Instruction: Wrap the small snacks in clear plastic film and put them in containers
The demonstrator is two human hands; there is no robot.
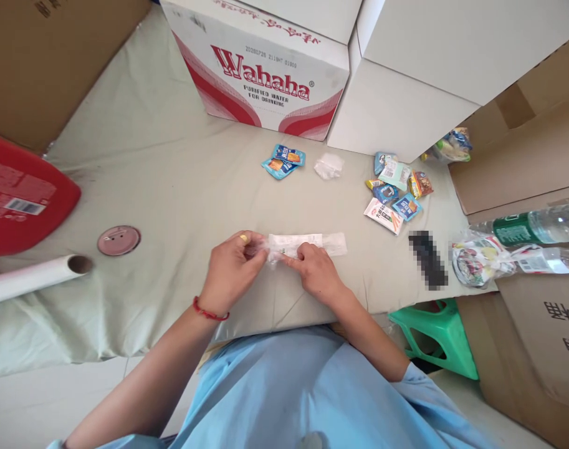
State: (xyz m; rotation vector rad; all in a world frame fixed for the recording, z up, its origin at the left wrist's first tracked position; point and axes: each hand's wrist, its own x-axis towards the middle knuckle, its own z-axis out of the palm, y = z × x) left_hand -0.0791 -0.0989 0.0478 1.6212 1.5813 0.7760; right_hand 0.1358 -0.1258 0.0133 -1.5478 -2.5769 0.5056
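A long, clear plastic packet (pixel 334 244) with a whitish printed panel lies crosswise on the cloth in front of me. My left hand (pixel 230 268) is closed on its crinkled left end, thumb and fingers pinched together. My right hand (pixel 318 274) rests over the packet's near edge, its index finger reaching left toward the pinched end and its other fingers curled onto the plastic. Part of the packet is hidden under the right fingers. What is inside cannot be made out.
Beyond the hands are blue snack packets (pixel 284 161), a crumpled white tissue (pixel 329 166) and a pile of small snacks (pixel 392 187). A Wahaha carton (pixel 265 81) stands behind. To the left are a round pink badge (pixel 118 241), white roll (pixel 32 279) and red container (pixel 27 193); bottles (pixel 541 226) lie right.
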